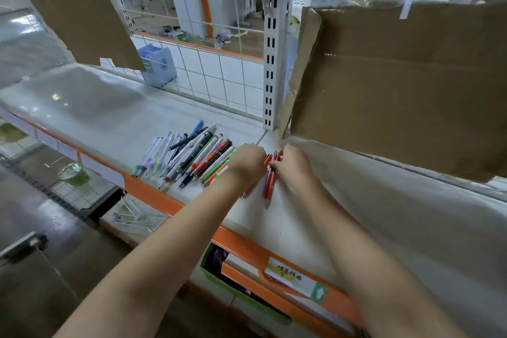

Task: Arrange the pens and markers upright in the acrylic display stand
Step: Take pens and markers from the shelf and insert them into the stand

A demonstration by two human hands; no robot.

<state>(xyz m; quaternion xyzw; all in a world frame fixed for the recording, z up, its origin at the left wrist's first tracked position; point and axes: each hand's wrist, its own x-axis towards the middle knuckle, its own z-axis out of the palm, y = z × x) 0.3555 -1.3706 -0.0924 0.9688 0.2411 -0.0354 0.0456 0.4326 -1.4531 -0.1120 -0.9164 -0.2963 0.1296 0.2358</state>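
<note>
Several pens and markers (189,155) lie side by side on the white shelf (90,112), white, black, green and orange ones. To their right lies a small bunch of red pens (269,182). My left hand (247,163) and my right hand (292,166) meet over the upper ends of these red pens, fingers curled around them. A bluish transparent stand (158,67) sits far back on the shelf by the wire grid; I cannot tell if it is the acrylic display stand.
A large cardboard sheet (397,90) hangs at the right, another (82,16) at the upper left. A white slotted upright (273,44) divides the shelf. The orange shelf edge (153,195) carries a label (297,277). A lower shelf holds clear items (74,173).
</note>
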